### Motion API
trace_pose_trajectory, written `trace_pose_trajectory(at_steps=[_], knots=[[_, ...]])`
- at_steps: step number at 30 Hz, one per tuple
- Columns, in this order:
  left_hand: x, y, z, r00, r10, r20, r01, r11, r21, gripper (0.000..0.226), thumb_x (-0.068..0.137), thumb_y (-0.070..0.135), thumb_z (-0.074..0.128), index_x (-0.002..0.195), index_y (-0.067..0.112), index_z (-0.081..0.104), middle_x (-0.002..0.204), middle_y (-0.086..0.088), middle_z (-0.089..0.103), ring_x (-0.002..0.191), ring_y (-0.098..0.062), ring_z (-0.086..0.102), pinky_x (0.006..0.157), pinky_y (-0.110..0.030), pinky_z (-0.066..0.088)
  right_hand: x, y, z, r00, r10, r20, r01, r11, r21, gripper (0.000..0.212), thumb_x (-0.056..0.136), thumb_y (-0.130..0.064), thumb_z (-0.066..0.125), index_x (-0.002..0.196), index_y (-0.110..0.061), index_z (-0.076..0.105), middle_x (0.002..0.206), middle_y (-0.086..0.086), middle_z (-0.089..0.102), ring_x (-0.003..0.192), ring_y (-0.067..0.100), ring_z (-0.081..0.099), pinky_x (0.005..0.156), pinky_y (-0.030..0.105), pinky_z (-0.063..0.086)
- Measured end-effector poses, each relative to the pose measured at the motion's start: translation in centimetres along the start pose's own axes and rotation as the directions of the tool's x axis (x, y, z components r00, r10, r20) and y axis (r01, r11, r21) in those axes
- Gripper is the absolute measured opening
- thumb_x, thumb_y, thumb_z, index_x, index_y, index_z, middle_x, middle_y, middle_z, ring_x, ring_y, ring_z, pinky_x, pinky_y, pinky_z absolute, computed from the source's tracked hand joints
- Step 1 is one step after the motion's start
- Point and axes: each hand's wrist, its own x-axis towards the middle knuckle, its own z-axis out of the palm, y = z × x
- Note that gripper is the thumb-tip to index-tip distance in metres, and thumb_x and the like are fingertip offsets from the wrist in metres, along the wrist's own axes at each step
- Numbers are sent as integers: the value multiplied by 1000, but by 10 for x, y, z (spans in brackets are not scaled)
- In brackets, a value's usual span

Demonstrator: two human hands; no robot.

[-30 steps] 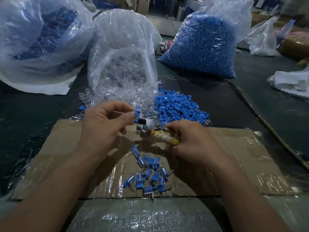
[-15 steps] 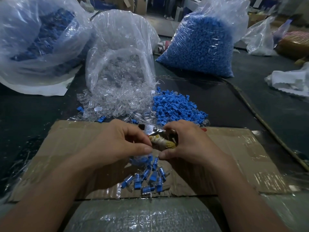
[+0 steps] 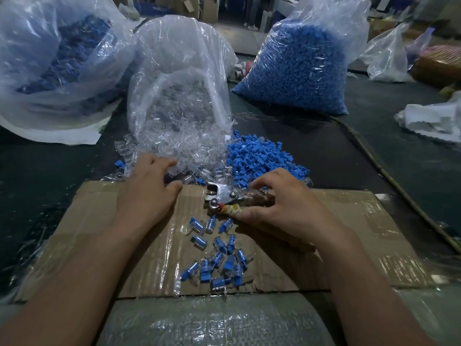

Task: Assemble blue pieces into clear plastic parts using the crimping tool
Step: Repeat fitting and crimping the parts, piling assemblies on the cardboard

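Left hand (image 3: 149, 191), fingers (image 3: 156, 159) relaxed, is touching clear parts (image 3: 199, 158) just left of the crimping tool (image 3: 224, 194), which the right hand (image 3: 284, 206) is grasping.

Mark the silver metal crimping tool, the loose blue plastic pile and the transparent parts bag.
Silver metal crimping tool (image 3: 222, 194): head view, riveted head.
Loose blue plastic pile (image 3: 259, 156): head view, middle.
Transparent parts bag (image 3: 174, 58): head view, upper wall.

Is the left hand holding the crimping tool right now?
No, the left hand rests at the clear parts, apart from the crimping tool, whose wrapped handle the right hand holds.
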Motion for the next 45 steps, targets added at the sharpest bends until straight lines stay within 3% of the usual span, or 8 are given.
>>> trace_pose_trajectory(at_steps=[6, 16, 19, 23, 27, 36, 41, 45], knots=[[3, -4, 1, 999, 45, -25, -45, 999, -14, 13, 86, 22, 62, 98, 17, 63, 95, 4, 45, 89, -10, 40, 78, -28, 32, 1, 5, -4, 997, 31, -76, -29, 999, 26, 34, 71, -57, 63, 94, -38, 46, 97, -18, 38, 95, 1, 37, 75, 23, 29], [0, -1, 2, 997, 78, -25, -78, 997, -14, 13, 87, 24, 61, 80, 27, 50, 92, 6, 44, 86, -9, 40, 74, -28, 31, 1, 8, -6, 991, 49, -122, -45, 998, 35, 35, 72, -57, 65, 95, -35, 49, 100, -15, 43, 95, 4, 42, 77, 25, 33], [1, -1, 2, 997, 74, -35, -75, 997, -24, 4, 88, 24, 60, 90, 25, 56, 95, 5, 46, 87, -10, 40, 74, -28, 31, 2, 10, -7, 985, 68, -158, -63, 997, 37, 32, 74, -54, 64, 94, -34, 51, 100, -14, 45, 93, 4, 43, 75, 24, 33], [1, 0, 2, 995, 77, 69, -82, 993, 83, 37, 87, 38, 57, 122, 27, 56, 105, 0, 50, 99, -18, 47, 77, -31, 36, 1, 14, -10, 973, 86, -216, -80, 996, 38, 32, 77, -51, 61, 101, -29, 58, 97, -14, 46, 91, 3, 44, 74, 22, 32], [-1, 1, 2, 993, 104, 58, -108, 992, 70, 29, 88, 40, 55, 114, 28, 62, 95, 4, 44, 94, -16, 47, 75, -30, 36, 1, 16, -10, 969, 89, -232, -83, 996, 33, 32, 79, -48, 61, 103, -27, 59, 96, -14, 46, 89, 2, 44, 74, 21, 32], [-3, 3, -4, 992, 78, -97, -99, 968, -232, 2, 86, 17, 62, 88, 17, 62, 85, 3, 58, 75, -10, 51, 68, -23, 37, 2, 22, -15, 945, 118, -306, -102, 992, 68, 16, 81, -41, 64, 87, -29, 57, 87, -14, 52, 82, 3, 48, 70, 22, 33], [-9, 11, -10, 998, 52, -25, -57, 862, -504, 31, 87, 5, 56, 111, 25, 59, 88, 11, 57, 78, -4, 55, 66, -15, 42, 4, 31, -19, 904, 214, -371, -176, 975, 135, 10, 86, -32, 62, 77, -30, 56, 81, -12, 59, 74, 3, 53, 67, 27, 43], [-15, 15, -12, 998, 66, 17, -42, 796, -604, 26, 85, 3, 58, 85, 30, 61, 83, 8, 63, 70, 1, 63, 56, -12, 49, 7, 36, -19, 880, 256, -400, -216, 966, 144, 8, 87, -26, 60, 80, -27, 59, 74, -16, 56, 69, -1, 50, 60, 24, 38]])
